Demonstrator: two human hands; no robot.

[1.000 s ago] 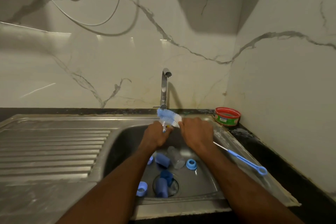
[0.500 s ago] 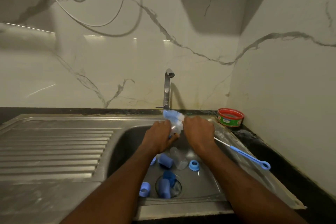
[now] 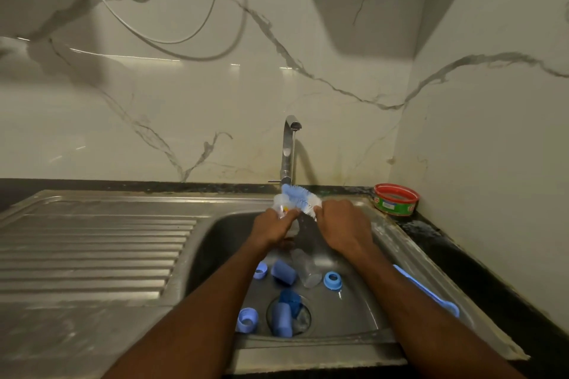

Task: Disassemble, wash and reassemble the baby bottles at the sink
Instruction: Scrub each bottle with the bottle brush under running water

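Head view: a clear baby bottle (image 3: pixel 282 208) is gripped in the left hand (image 3: pixel 275 226) over the back of the sink basin (image 3: pixel 212 243), just below the tap (image 3: pixel 288 151), from which a thin stream of water is seen falling. A bottle brush (image 3: pixel 303 198) with blue and white bristles is held by the right hand (image 3: pixel 343 229), fingers curled round its stem, with the bristle head touching the bottle. On the basin floor a second clear bottle (image 3: pixel 306 269) is seen lying on its side, with blue caps (image 3: pixel 283 272) and blue collar rings (image 3: pixel 332 280) scattered around it and by the drain (image 3: pixel 303 317). A red-rimmed green tub (image 3: pixel 396 199) is set on the counter in the corner
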